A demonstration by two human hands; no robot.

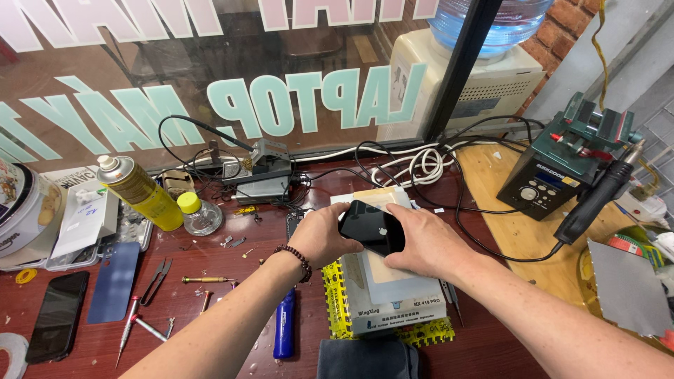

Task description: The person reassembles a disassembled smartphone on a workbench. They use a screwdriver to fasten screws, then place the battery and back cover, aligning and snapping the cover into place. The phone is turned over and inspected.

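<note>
Both hands meet over the middle of the table (491, 351), a dark red top crowded with repair gear. The left hand (319, 235) and the right hand (425, 245) share one black phone (372, 227), glossy back up, held tilted just above a flat grey heating plate (393, 295) that sits on a yellow mat (337, 295). The left fingers curl around the phone's near-left edge; the right hand clamps its right side, thumb over the top face. Gripped from both sides like that, it looks steadied so it cannot slip. Whether its lower edge touches the plate I cannot tell.

Both forearms come in from the near edge, converging, wrists slightly bent; a bead bracelet (298, 258) circles the left wrist.

The small tools lie within easy reach on the left half: tweezers (156, 281), small screwdrivers (140, 326), a blue pen-shaped tool (284, 330). Further left lie a second black phone (57, 316) and a blue back cover (114, 281). A yellow spray can (140, 193) and a small bottle (199, 214) stand toward the far edge, near a soldering stand (263, 168). A hot-air station (554, 175) occupies the far right corner, its handpiece (597, 200) leaning beside it.
</note>
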